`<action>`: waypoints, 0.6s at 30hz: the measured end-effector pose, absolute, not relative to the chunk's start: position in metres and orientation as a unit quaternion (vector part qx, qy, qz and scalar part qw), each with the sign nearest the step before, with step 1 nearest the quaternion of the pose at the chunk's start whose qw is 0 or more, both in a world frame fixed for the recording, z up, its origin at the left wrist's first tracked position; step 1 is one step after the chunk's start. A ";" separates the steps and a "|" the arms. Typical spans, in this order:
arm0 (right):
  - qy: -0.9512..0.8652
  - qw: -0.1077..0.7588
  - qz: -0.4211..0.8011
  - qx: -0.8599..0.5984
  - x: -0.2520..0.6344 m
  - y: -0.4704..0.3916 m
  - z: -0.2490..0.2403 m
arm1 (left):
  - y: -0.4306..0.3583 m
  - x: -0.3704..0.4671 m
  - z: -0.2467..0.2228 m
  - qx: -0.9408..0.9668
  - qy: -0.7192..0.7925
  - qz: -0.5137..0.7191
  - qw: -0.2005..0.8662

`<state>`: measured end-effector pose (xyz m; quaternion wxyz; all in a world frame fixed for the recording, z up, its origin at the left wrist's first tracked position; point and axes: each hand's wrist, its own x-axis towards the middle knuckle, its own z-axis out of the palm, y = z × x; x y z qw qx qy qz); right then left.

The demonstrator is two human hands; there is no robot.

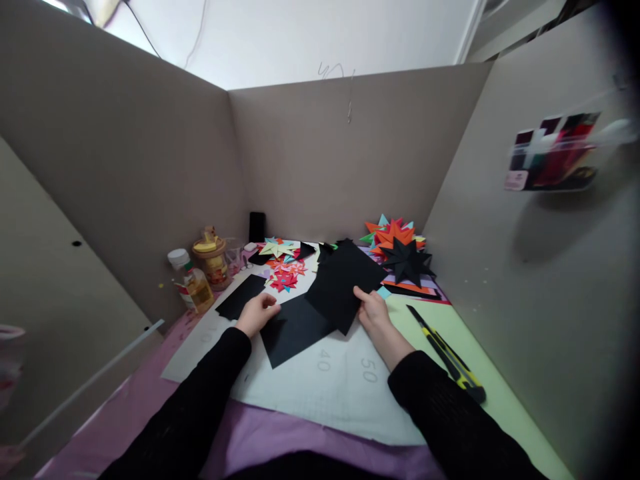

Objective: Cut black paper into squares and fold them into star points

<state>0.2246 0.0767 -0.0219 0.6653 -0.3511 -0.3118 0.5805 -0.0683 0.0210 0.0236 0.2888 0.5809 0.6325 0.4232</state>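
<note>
Right hand (374,312) pinching black sheet (345,283)

Sheet matte, plain, flat, four-cornered; angled over lower sheet (297,333) on white underlay (325,397). Thumb on top, right edge. Left hand (257,315): fingers curled at lower sheet's side; grip unclear.

1. Both black-sleeved arms (187,407) are stretched forward, spread kinda wide.
2. Left hand (257,315) is turned roughly palm-down, fingers (270,302) loosely curled.
3. Right hand (374,312) is closed in a pinch, thumb (360,294) laid on top, other fingers mostly hidden.
</note>
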 end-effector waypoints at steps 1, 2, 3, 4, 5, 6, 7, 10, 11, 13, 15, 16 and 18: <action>-0.297 0.680 0.570 -0.353 0.227 0.080 -0.024 | 0.020 -0.073 0.023 0.596 0.640 0.396 0.279; -0.286 0.691 0.562 -0.354 0.229 0.082 -0.025 | 0.019 -0.076 0.023 0.608 0.648 0.370 0.271; -0.278 0.698 0.557 -0.354 0.230 0.083 -0.027 | 0.018 -0.077 0.022 0.618 0.654 0.346 0.265; -0.274 0.702 0.555 -0.353 0.231 0.084 -0.028 | 0.018 -0.077 0.022 0.627 0.660 0.323 0.260; -0.272 0.704 0.554 -0.351 0.231 0.084 -0.029 | 0.018 -0.076 0.022 0.635 0.663 0.302 0.258; -0.272 0.705 0.554 -0.350 0.231 0.083 -0.030 | 0.018 -0.074 0.023 0.643 0.664 0.283 0.256; -0.273 0.704 0.555 -0.348 0.230 0.083 -0.030 | 0.019 -0.072 0.024 0.652 0.663 0.268 0.253; -0.275 0.702 0.560 -0.344 0.231 0.083 -0.030 | 0.021 -0.076 0.030 0.666 0.662 0.254 0.231; -0.275 0.702 0.561 -0.343 0.231 0.083 -0.030 | 0.021 -0.081 0.033 0.664 0.667 0.259 0.218; -0.274 0.700 0.563 -0.343 0.232 0.083 -0.029 | 0.019 -0.098 0.039 0.647 0.689 0.272 0.180; -0.275 0.697 0.565 -0.345 0.230 0.083 -0.029 | 0.016 -0.120 0.046 0.616 0.725 0.280 0.130; -0.279 0.694 0.567 -0.346 0.229 0.082 -0.028 | 0.013 -0.130 0.049 0.601 0.741 0.278 0.109; -0.295 0.682 0.574 -0.344 0.224 0.078 -0.025 | 0.006 -0.145 0.055 0.579 0.766 0.268 0.072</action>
